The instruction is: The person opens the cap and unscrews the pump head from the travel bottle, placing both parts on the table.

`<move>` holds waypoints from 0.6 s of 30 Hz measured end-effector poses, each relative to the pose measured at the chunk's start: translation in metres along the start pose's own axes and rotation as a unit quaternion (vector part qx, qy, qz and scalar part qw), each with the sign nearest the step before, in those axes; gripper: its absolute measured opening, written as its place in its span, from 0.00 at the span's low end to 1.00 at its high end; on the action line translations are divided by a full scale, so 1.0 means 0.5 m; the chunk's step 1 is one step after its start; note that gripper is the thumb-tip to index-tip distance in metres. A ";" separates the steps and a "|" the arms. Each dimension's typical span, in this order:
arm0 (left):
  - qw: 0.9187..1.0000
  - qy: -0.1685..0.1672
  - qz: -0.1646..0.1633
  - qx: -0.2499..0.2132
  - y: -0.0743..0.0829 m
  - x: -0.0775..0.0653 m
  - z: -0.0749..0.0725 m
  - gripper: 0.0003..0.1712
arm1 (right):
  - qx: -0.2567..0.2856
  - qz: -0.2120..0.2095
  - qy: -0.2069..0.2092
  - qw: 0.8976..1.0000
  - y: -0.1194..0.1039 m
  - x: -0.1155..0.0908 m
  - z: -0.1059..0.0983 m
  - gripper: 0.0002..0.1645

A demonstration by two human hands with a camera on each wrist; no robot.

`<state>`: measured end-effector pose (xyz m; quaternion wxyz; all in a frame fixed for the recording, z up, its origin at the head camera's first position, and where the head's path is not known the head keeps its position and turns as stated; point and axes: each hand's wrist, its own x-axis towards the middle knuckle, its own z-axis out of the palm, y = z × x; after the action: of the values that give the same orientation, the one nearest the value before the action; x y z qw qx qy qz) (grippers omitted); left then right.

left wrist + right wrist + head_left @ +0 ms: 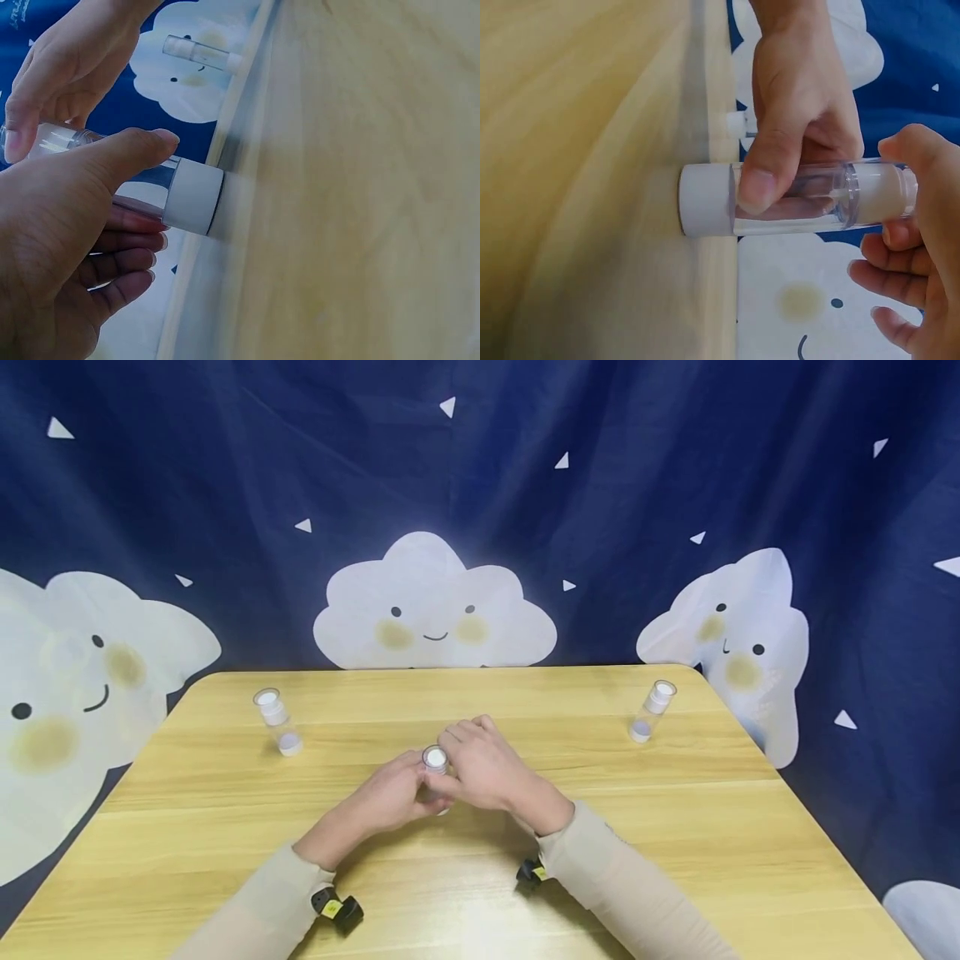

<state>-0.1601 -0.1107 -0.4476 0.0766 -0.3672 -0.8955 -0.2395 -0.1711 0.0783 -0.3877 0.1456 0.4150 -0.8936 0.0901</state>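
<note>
Bottle [814, 211] in high head, close wrist views

The left fingers [763, 180] and right fingers [885, 282] crowd the sides of the middle bottle [435, 759], leaving its top reachable from above. Broad lanes of tabletop [555, 735] run outward to the left bottle [277, 718] and right bottle [652, 712]; the curtain [480, 468] blocks passage behind, while sleeves [622, 877] flank the near approach.
</note>
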 end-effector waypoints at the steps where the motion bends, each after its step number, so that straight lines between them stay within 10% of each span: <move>1: 1.000 -0.001 -0.002 0.001 0.000 0.000 0.001 0.27 | 0.004 0.001 -0.004 1.000 0.001 0.000 -0.001 0.21; 18: 1.000 -0.006 -0.026 -0.004 0.002 0.001 0.008 0.20 | 0.004 -0.014 0.008 1.000 0.006 -0.002 0.001 0.22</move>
<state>-0.1595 -0.1078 -0.4504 0.0634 -0.3456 -0.9042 -0.2429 -0.1727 0.0807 -0.3884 0.1529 0.4275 -0.8859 0.0947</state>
